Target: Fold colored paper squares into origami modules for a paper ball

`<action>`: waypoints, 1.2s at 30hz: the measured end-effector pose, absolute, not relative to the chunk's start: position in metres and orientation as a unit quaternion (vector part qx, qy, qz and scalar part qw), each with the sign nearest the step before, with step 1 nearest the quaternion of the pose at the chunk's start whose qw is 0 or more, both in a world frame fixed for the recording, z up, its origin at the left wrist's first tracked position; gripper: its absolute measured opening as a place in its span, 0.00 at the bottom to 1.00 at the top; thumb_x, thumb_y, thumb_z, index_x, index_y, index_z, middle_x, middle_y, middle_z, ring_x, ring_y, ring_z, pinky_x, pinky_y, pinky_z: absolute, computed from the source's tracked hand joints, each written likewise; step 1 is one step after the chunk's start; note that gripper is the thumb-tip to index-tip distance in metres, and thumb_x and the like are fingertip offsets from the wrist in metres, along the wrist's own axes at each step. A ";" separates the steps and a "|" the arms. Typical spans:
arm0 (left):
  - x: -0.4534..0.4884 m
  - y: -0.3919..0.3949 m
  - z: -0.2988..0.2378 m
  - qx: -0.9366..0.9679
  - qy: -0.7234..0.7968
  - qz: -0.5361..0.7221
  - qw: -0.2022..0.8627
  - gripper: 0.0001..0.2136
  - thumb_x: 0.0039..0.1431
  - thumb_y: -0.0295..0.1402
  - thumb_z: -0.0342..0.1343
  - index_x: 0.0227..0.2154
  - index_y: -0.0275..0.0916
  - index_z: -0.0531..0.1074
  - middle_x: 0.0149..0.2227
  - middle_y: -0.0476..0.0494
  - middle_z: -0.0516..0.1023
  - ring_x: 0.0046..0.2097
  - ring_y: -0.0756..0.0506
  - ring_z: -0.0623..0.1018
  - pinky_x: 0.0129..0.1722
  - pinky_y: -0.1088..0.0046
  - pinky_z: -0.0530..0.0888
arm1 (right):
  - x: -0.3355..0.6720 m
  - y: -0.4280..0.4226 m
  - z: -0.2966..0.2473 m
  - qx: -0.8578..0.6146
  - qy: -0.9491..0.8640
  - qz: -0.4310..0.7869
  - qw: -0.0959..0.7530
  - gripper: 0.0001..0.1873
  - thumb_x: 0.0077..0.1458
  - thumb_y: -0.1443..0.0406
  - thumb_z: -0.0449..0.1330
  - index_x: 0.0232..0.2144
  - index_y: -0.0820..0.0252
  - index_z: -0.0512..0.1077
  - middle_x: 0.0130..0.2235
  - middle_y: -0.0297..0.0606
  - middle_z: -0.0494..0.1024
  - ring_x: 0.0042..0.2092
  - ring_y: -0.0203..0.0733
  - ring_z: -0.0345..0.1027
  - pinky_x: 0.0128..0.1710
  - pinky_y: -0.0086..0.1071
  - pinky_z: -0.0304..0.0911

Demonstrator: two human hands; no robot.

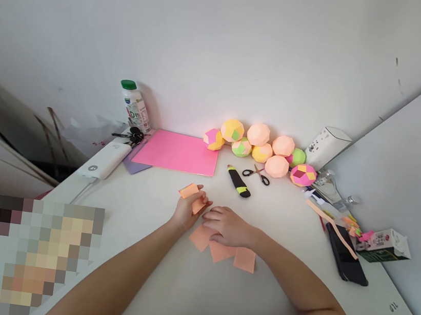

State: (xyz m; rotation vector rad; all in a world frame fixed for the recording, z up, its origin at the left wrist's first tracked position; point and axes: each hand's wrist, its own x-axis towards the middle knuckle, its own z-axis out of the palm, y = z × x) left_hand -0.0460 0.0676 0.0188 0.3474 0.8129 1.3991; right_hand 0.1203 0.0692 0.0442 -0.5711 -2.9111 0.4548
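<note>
In the head view, your left hand [187,214] has its fingers curled around a folded paper [189,191], light orange, grasping it above the middle of the white counter [289,209]. Your right hand [230,226] lies palm down just beside it, fingers stretched toward the left hand and resting over some orange sheets [221,253]; you cannot tell from here whether they grip one. Those sheets overlap in a loose fan, between the counter's middle and its near edge. Beyond your hands lie a cutter [239,182] and, closer to the back edge, scissors [256,174]. Along that back edge you have paper balls [262,152] clustered by the wall, with a pink sheet [178,152] to their left, overlapping a purple sheet [136,163]. A bottle [136,109] stands at the back left corner, and a white device [106,161] lies on the left edge. Toward the right edge, an orange strip [335,226] crosses a phone [345,253], beside a carton [387,247].
</note>
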 end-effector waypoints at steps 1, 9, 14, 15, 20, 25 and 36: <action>-0.047 0.068 0.018 0.160 0.366 0.626 0.670 0.14 0.48 0.26 0.60 0.38 0.42 0.66 0.25 0.54 0.67 0.26 0.51 0.70 0.38 0.67 0.74 | 0.118 0.070 0.044 -0.199 -0.967 0.148 0.049 0.16 0.51 0.65 0.62 0.44 0.59 0.71 0.47 0.41 0.74 0.50 0.46 0.61 0.47 0.40 0.61; -0.049 0.069 0.020 0.190 0.365 0.598 0.688 0.11 0.47 0.27 0.60 0.35 0.42 0.68 0.24 0.51 0.69 0.28 0.47 0.72 0.39 0.63 0.75 | 0.107 0.085 0.040 -0.259 -0.936 0.237 -0.014 0.12 0.45 0.63 0.67 0.34 0.57 0.73 0.36 0.36 0.74 0.46 0.47 0.59 0.44 0.37 0.59; -0.048 0.068 0.019 0.170 0.370 0.603 0.686 0.13 0.46 0.25 0.60 0.36 0.41 0.67 0.25 0.52 0.70 0.28 0.49 0.72 0.40 0.65 0.75 | 0.117 0.084 0.046 -0.310 -0.874 0.364 0.086 0.07 0.46 0.64 0.64 0.26 0.59 0.69 0.34 0.34 0.70 0.40 0.40 0.62 0.38 0.32 0.60; -0.048 0.068 0.019 0.170 0.369 0.606 0.684 0.13 0.46 0.26 0.60 0.36 0.40 0.67 0.25 0.52 0.70 0.28 0.49 0.72 0.41 0.64 0.75 | 0.121 0.083 0.050 -0.335 -0.846 0.402 0.099 0.08 0.48 0.63 0.63 0.27 0.60 0.68 0.33 0.33 0.70 0.36 0.38 0.63 0.34 0.30 0.60; -0.048 0.068 0.015 0.178 0.361 0.607 0.685 0.13 0.46 0.28 0.62 0.36 0.40 0.68 0.25 0.52 0.70 0.27 0.50 0.71 0.39 0.64 0.75 | 0.140 0.079 0.074 -0.451 -0.759 0.470 0.017 0.14 0.47 0.58 0.63 0.23 0.60 0.64 0.25 0.29 0.67 0.26 0.33 0.60 0.22 0.25 0.52; -0.048 0.068 0.017 0.188 0.365 0.606 0.682 0.11 0.48 0.29 0.61 0.35 0.40 0.69 0.25 0.50 0.70 0.27 0.49 0.72 0.39 0.64 0.76 | 0.135 0.065 0.079 -0.449 -0.857 0.243 -0.069 0.14 0.44 0.59 0.67 0.31 0.61 0.71 0.36 0.41 0.73 0.39 0.45 0.66 0.29 0.30 0.56; -0.047 0.068 0.020 0.195 0.376 0.597 0.681 0.14 0.46 0.29 0.61 0.37 0.39 0.67 0.25 0.51 0.71 0.29 0.49 0.72 0.44 0.60 0.75 | 0.114 0.045 0.072 -0.361 -0.901 0.156 -0.181 0.29 0.39 0.56 0.71 0.40 0.65 0.67 0.38 0.44 0.72 0.42 0.49 0.62 0.35 0.33 0.57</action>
